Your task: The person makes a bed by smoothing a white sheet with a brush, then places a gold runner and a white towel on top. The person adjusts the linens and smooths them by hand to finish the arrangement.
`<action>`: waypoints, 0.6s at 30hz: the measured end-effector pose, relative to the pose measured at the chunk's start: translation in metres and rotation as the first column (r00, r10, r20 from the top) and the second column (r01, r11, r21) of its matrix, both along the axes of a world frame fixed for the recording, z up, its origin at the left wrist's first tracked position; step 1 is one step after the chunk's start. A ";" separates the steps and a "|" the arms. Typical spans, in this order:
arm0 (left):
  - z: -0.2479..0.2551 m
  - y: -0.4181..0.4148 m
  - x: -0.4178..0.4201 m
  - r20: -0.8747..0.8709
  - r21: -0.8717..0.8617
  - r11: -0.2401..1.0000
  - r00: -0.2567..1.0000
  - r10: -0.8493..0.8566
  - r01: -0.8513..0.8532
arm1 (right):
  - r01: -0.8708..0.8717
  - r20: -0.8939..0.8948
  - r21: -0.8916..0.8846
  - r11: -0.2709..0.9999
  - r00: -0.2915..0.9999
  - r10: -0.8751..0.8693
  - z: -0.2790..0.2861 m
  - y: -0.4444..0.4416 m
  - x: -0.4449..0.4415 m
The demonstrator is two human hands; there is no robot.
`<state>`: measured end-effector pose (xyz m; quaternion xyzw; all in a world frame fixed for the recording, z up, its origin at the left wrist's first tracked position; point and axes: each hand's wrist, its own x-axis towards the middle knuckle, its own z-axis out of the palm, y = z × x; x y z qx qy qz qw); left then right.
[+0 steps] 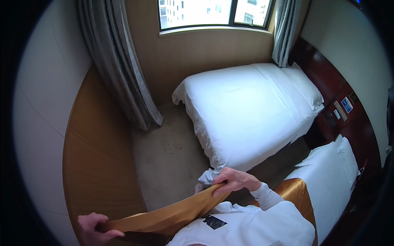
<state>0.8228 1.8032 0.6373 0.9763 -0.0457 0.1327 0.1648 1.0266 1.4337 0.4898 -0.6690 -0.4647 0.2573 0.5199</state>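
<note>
A golden-brown satiny cloth is stretched between my two hands in front of my body. At its left end my left hand grips the cloth, thumb and fingers around the edge. My right hand pinches its upper right corner, close to the foot of a bed with white bedding. The lower part of the cloth is hidden behind my white sleeve and top. A similar golden cloth lies across a second white bed at the right.
Carpet runs between the bed and a wooden panel at the left. Long grey curtains hang to the floor. A dark red headboard with switches and a small card stands at the right. Past the bed is a window.
</note>
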 end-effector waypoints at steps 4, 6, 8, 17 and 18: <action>-0.055 0.042 0.129 -0.035 -0.141 0.989 0.998 -0.056 0.051 | 0.214 0.228 0.146 0.966 0.943 -0.243 0.062 -0.028 0.054; -0.080 0.059 0.173 0.103 -0.290 0.955 0.990 0.092 -0.058 | 0.229 0.321 0.288 0.930 0.892 -0.319 0.096 -0.020 0.078; -0.104 0.068 0.230 0.256 -0.334 0.941 0.957 0.137 -0.046 | 0.213 0.407 0.356 0.910 0.841 -0.356 0.120 -0.025 0.102; -0.243 0.124 0.488 0.246 -0.534 0.838 0.926 0.286 -0.117 | 0.757 0.657 0.558 0.341 -0.152 -0.738 0.164 -0.048 0.152; -0.261 0.141 0.518 0.224 -0.523 0.843 0.933 0.282 -0.129 | 0.811 0.617 0.578 0.091 -0.361 -0.699 0.166 -0.042 0.150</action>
